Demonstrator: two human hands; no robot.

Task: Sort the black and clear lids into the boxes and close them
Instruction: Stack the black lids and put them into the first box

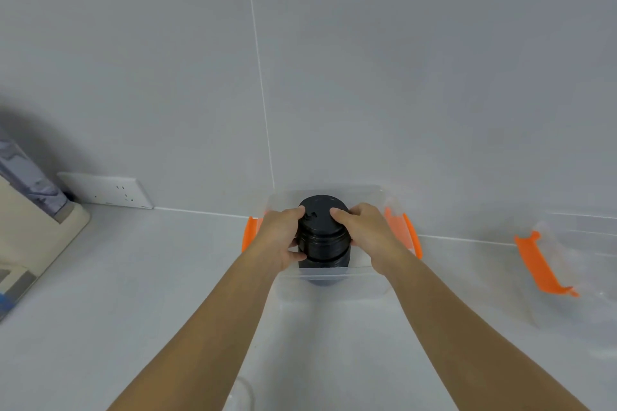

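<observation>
A tall stack of black lids [323, 237] stands inside an open clear plastic box [334, 284] with orange side latches [405, 233], against the tiled wall. My left hand [282, 238] grips the stack's left side and my right hand [365, 237] grips its right side, thumbs resting on the top lid. The stack's lower part shows through the box's front wall. A second clear box [574, 277] with an orange latch [541, 265] sits at the right. A faint clear lid [242, 390] shows at the bottom edge between my forearms.
A beige appliance [30, 243] with a bluish bag on it stands at the far left. A white wall socket [107, 190] sits low on the grey tiled wall. The counter is pale grey.
</observation>
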